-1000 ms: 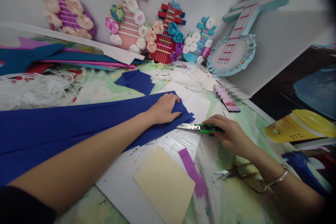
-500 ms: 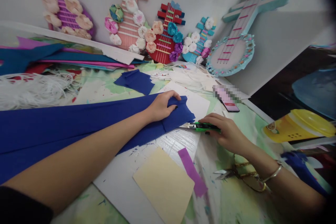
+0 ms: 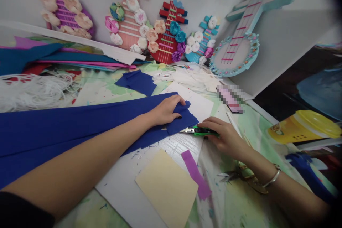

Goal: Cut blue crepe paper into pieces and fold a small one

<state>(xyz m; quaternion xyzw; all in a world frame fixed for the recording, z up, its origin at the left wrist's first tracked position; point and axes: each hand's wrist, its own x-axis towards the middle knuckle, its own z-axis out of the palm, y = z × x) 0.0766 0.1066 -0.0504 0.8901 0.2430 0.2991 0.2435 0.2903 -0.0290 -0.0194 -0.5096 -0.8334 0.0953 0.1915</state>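
My left hand (image 3: 167,110) presses on a long folded length of blue crepe paper (image 3: 80,123), thumb and fingers curled on it near its ragged right end. In my right hand (image 3: 226,135) is a green and black utility knife (image 3: 200,130), its blade out and pointing left. The blade lies at the paper's right end, between its layers, and its tip is hidden there. Under the paper is a white board (image 3: 120,185) with many scored lines and small blue scraps. A cream card (image 3: 167,185) and a purple paper strip (image 3: 196,174) lie in front.
Scissors (image 3: 227,176) lie beside my right wrist. Behind are a blue scrap (image 3: 137,82), a phone (image 3: 231,99), white cord (image 3: 34,92) and stacked coloured paper (image 3: 88,57). Decorated lute shapes (image 3: 168,39) lean on the wall. A yellow cup (image 3: 304,128) stands at right.
My right hand and the knife have moved slightly left, taking the blade further in at the blue crepe paper's end. My left hand keeps nearly the same place on the paper.
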